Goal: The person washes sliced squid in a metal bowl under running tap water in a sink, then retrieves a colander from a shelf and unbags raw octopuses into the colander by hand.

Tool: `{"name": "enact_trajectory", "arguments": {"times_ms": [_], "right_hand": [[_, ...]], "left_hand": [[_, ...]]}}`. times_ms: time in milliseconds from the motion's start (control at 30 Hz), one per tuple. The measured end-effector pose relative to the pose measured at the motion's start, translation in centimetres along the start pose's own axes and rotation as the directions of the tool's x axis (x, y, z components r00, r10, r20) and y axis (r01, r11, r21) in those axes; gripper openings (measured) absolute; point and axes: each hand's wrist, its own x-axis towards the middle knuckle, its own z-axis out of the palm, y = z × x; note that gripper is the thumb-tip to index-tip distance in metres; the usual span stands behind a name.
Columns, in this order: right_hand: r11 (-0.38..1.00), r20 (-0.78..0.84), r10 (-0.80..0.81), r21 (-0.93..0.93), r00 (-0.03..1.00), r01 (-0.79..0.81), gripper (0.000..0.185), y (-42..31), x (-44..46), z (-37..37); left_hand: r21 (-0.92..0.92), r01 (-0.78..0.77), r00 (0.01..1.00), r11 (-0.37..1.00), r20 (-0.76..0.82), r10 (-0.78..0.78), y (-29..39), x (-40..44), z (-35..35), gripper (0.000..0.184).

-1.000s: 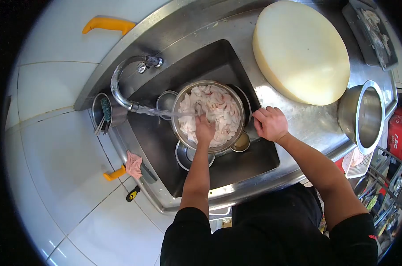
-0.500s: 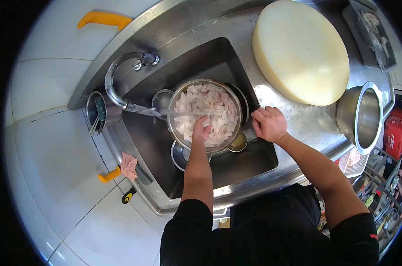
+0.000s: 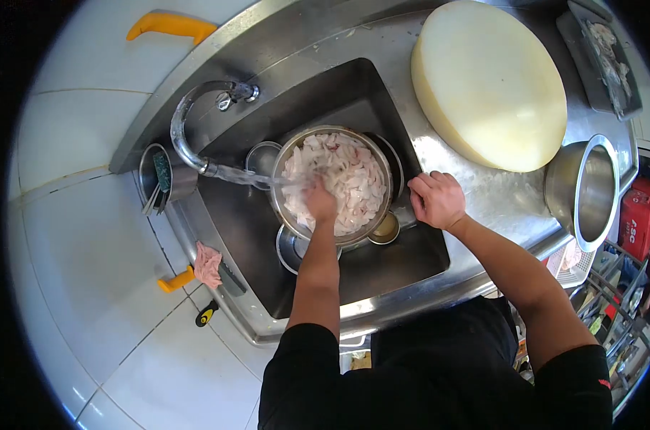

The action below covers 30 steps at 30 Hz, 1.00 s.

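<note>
Pale pieces (image 3: 360,185) in metal bowl (image 3: 372,146)

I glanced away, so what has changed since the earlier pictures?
The left hand has shifted slightly toward the faucet; its fingers, visible half a second ago, are now hidden by the water stream or the pale meat pieces. Any grasp or release can't be made out. The right hand stays at the sink edge, the metal bowl stays put, and water still runs.
</note>
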Motion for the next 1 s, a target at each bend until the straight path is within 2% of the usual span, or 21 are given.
{"name": "enact_trajectory", "arguments": {"times_ms": [33, 133, 233, 267, 333, 367, 467, 533, 567, 633, 667, 733, 800, 833, 900, 967, 1000], "right_hand": [[1.0, 0.0, 0.002, 0.004, 1.0, -0.002, 0.012, 0.1, 0.1, 0.0], [1.0, 0.008, 0.002, 0.014, 1.0, -0.002, 0.012, -0.1, 0.1, 0.0], [1.0, 0.012, 0.004, -0.006, 1.0, -0.004, 0.011, 0.1, -0.1, 0.1], [1.0, 0.021, 0.007, -0.008, 1.0, -0.007, 0.011, 0.1, -0.2, 0.2], [1.0, 0.028, 0.005, -0.01, 1.0, -0.005, 0.011, 0.1, -0.1, 0.2], [1.0, 0.026, 0.004, -0.01, 1.0, -0.004, 0.011, 0.0, 0.1, 0.1], [1.0, 0.025, 0.006, -0.008, 1.0, -0.006, 0.01, 0.2, -0.1, 0.1], [1.0, 0.022, 0.001, -0.01, 1.0, -0.001, 0.01, 0.1, 0.0, 0.2], [1.0, 0.02, 0.0, -0.016, 1.0, 0.0, 0.01, -0.1, 0.0, 0.1], [1.0, 0.018, 0.001, -0.025, 1.0, -0.001, 0.011, 0.0, 0.1, 0.0], [1.0, 0.018, 0.004, -0.024, 1.0, -0.004, 0.011, 0.0, 0.0, 0.1], [1.0, 0.019, 0.004, -0.024, 1.0, -0.003, 0.011, -0.1, 0.1, 0.1], [1.0, 0.023, 0.003, -0.03, 1.0, -0.003, 0.011, -0.2, 0.1, -0.1], [1.0, 0.025, 0.002, -0.029, 1.0, -0.001, 0.011, -0.1, 0.0, -0.1], [1.0, 0.025, 0.0, -0.023, 1.0, 0.0, 0.011, 0.0, 0.0, 0.0], [1.0, 0.015, -0.005, -0.022, 1.0, 0.006, 0.011, 0.1, 0.0, 0.1], [1.0, 0.012, -0.009, -0.02, 1.0, 0.009, 0.011, 0.1, 0.0, 0.1]], "left_hand": [[0.207, 0.166, 0.965, 0.964, 0.166, -0.202, 1.0, -0.3, -1.5, 0.069], [0.293, -0.001, 0.958, 0.956, 0.274, -0.083, 0.6, -1.4, -1.6, 0.079], [0.032, -0.154, 0.979, 0.988, 0.141, 0.148, -3.4, -0.5, 2.1, 0.087], [-0.119, -0.189, 0.97, 0.975, 0.131, 0.204, -5.2, 0.2, 3.2, 0.09], [-0.511, -0.119, 0.947, 0.851, 0.198, 0.251, -8.2, 2.0, 4.2, 0.097], [-0.589, -0.035, 0.933, 0.808, 0.271, 0.238, -8.8, 2.5, 4.1, 0.1], [-0.393, 0.233, 0.775, 0.889, 0.628, 0.074, -4.8, 4.0, -0.4, 0.086], [-0.239, 0.2, 0.737, 0.95, 0.676, 0.015, -3.8, 4.5, 0.6, 0.075], [-0.169, 0.142, 0.746, 0.975, 0.666, 0.006, -3.6, 4.8, 1.6, 0.069], [0.016, -0.137, 0.767, 0.99, 0.635, 0.095, -4.6, 5.4, 5.9, 0.059], [0.115, -0.292, 0.761, 0.949, 0.63, 0.158, -5.6, 5.8, 8.4, 0.054], [0.153, -0.295, 0.813, 0.943, 0.558, 0.164, -6.8, 5.7, 10.7, 0.046], [0.071, -0.162, 0.894, 0.984, 0.432, 0.116, -6.8, 5.1, 10.9, 0.046], [0.005, -0.043, 0.919, 0.999, 0.393, 0.037, -4.9, 4.2, 8.0, 0.046], [-0.119, 0.069, 0.952, 0.991, 0.304, -0.03, -2.4, 2.7, 3.5, 0.05], [-0.229, 0.041, 0.982, 0.972, 0.19, 0.003, -1.1, 1.7, 1.2, 0.057], [-0.253, 0.097, 0.982, 0.963, 0.179, -0.051, -1.3, 1.6, 1.6, 0.06]]}}
